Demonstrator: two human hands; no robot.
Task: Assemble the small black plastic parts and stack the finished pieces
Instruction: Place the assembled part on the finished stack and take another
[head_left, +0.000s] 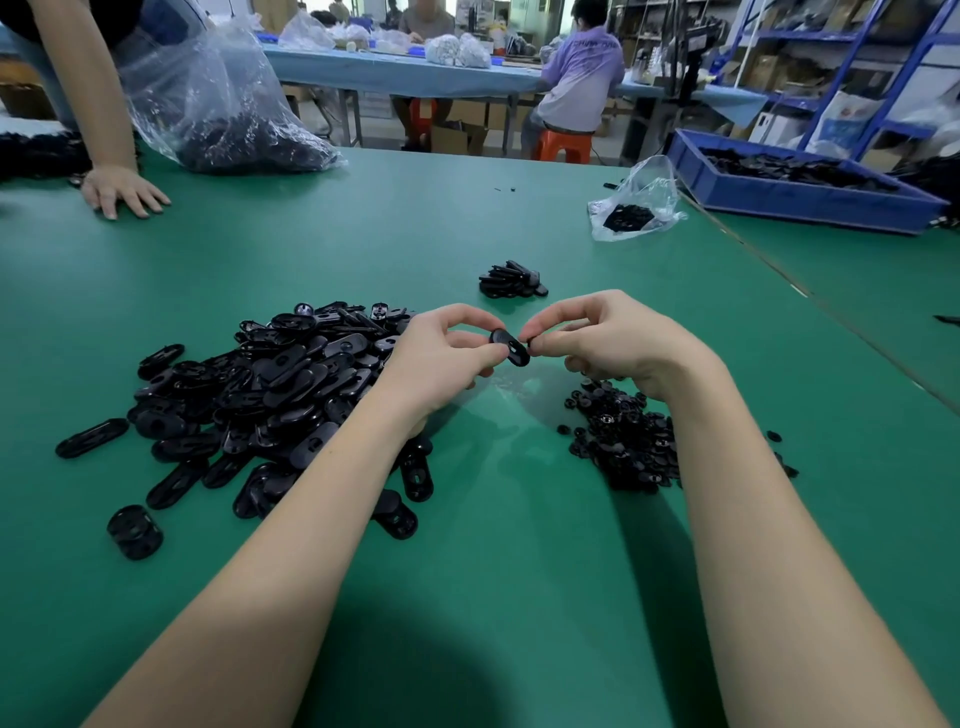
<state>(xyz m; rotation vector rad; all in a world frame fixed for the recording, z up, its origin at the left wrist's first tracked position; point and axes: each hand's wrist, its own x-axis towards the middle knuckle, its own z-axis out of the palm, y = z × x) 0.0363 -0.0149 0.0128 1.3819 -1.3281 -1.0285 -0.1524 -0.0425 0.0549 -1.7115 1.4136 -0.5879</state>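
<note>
My left hand (441, 358) pinches a black oval plate (510, 347) above the green table (363, 234). My right hand (608, 338) pinches the plate's right end with thumb and forefinger; whatever small part it may hold there is hidden by the fingertips. A big heap of black oval plates (270, 395) lies left of my left forearm. A pile of small round black parts (623, 436) lies under my right wrist. A small stack of finished pieces (511, 280) sits just beyond my hands.
Another person's hand (122, 189) presses the table at far left beside a large clear bag of black parts (234, 119). A small bag (636, 208) and a blue bin (800, 182) stand far right. A round black piece (135, 532) lies near left.
</note>
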